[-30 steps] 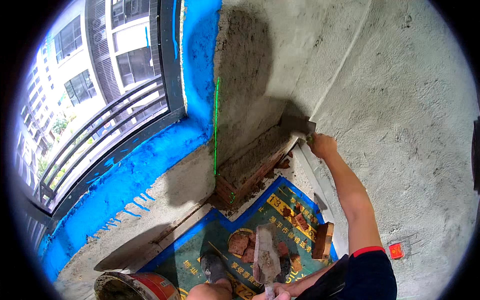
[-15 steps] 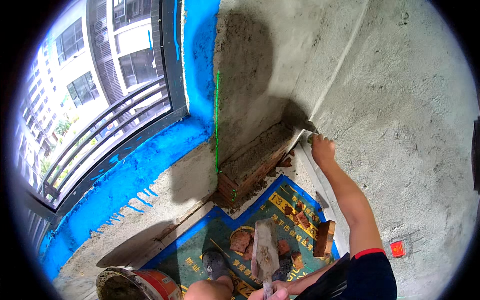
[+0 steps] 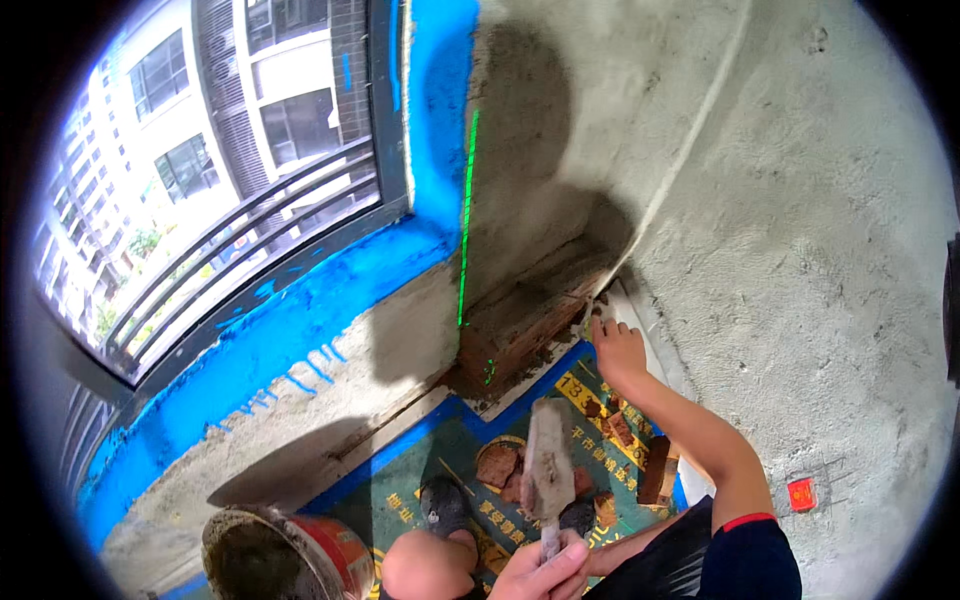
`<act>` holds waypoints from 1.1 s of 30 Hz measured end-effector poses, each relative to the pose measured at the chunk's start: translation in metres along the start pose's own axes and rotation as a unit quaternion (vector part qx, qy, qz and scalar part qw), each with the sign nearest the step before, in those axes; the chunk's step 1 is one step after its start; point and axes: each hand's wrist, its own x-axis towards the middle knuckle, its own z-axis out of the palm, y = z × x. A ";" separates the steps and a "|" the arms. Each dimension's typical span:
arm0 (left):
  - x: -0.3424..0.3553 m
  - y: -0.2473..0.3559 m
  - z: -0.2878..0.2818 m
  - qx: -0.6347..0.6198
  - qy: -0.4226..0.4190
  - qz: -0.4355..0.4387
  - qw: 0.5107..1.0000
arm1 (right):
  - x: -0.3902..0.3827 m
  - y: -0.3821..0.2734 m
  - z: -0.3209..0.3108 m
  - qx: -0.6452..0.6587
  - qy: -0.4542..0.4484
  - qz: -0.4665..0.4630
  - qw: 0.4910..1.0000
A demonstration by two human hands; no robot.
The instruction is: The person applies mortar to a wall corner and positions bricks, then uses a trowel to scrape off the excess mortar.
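Note:
My right hand (image 3: 620, 358) grips a trowel (image 3: 600, 305) beside a low brick course (image 3: 530, 310) topped with grey mortar in the shadowed wall corner. The trowel's blade is seen nearly edge-on at the course's right end, so its contact is hard to tell. Low in the picture, my left hand (image 3: 540, 572) is closed on the handle of a long, flat, mortar-smeared tool (image 3: 548, 465), held above broken brick pieces (image 3: 497, 462) on the green floor sheet.
A bucket of mortar (image 3: 275, 555) stands lower left by my knee. At left is a railed window (image 3: 395, 150) with blue-coated surround (image 3: 360, 270). Rough grey wall (image 3: 800, 250) fills the right, with a small red box (image 3: 802, 494) low down. A brick (image 3: 657, 470) rests beside it.
My right hand and trowel have moved down and slightly left from the upper back corner of the brick course. The flat tool has risen in view, and the whole view has shifted slightly.

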 end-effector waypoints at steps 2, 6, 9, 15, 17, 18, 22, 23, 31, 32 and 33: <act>0.000 -0.003 0.003 -0.006 0.001 -0.012 1.000 | -0.011 -0.017 -0.001 0.027 0.023 -0.017 0.999; -0.002 -0.008 0.003 0.012 -0.017 -0.014 1.000 | -0.021 -0.048 -0.017 0.050 0.016 -0.022 0.998; -0.001 -0.017 0.002 -0.006 -0.033 -0.020 0.999 | -0.029 -0.050 -0.027 0.022 0.051 -0.036 0.998; -0.005 -0.021 -0.004 0.037 -0.043 0.019 0.998 | -0.041 -0.037 -0.039 -0.010 0.013 -0.053 0.998; -0.009 -0.016 -0.003 0.020 -0.019 0.003 1.000 | -0.043 -0.039 -0.047 -0.007 -0.009 -0.056 0.998; -0.011 -0.015 -0.001 0.014 -0.010 -0.007 1.000 | -0.046 -0.038 -0.050 -0.018 -0.017 -0.053 0.998; -0.014 -0.021 -0.007 0.032 -0.024 0.018 0.999 | -0.043 -0.029 -0.062 -0.020 -0.030 -0.049 0.998; -0.015 -0.021 -0.008 0.038 -0.026 0.023 0.999 | -0.044 -0.026 -0.067 0.008 -0.037 -0.022 0.999; -0.014 -0.020 -0.015 -0.001 -0.090 0.009 0.996 | -0.074 -0.054 -0.024 0.539 -0.023 0.179 0.823; -0.014 -0.019 -0.013 -0.005 -0.096 0.008 0.995 | -0.085 -0.066 -0.006 0.608 -0.052 0.238 0.755; -0.017 -0.018 -0.016 -0.006 -0.083 0.014 0.996 | -0.087 -0.098 -0.005 0.656 -0.149 0.299 0.676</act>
